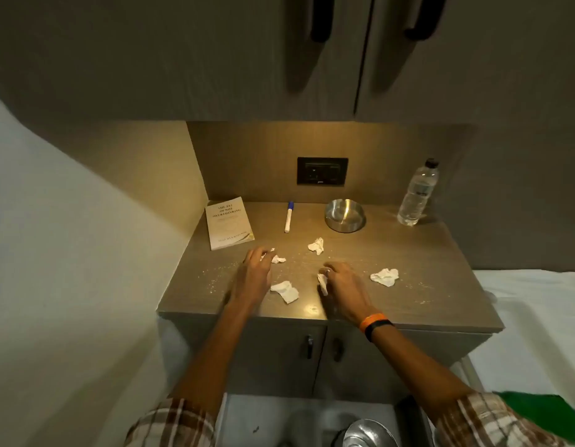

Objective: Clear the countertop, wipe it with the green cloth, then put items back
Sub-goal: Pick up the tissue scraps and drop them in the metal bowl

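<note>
Both hands rest on a brown countertop [424, 253] scattered with crumbs. My left hand [255, 269] closes its fingertips on a crumpled white tissue [277, 259]. My right hand [344, 285] pinches another tissue [322, 283] at its thumb side. Three loose tissues lie around: one [285, 291] between the hands, one [316, 245] farther back, one [384, 276] to the right. At the back stand a white book [228, 222], a blue-capped marker [289, 217], a steel bowl [344, 215] and a water bottle [417, 193]. The green cloth [544, 414] lies at the lower right.
A wall socket [322, 171] sits on the back panel, under overhead cabinets with dark handles [321, 17]. Cabinet doors [308, 346] are below the counter. A white surface [537, 317] is to the right; a metal lid [366, 433] is on the floor below.
</note>
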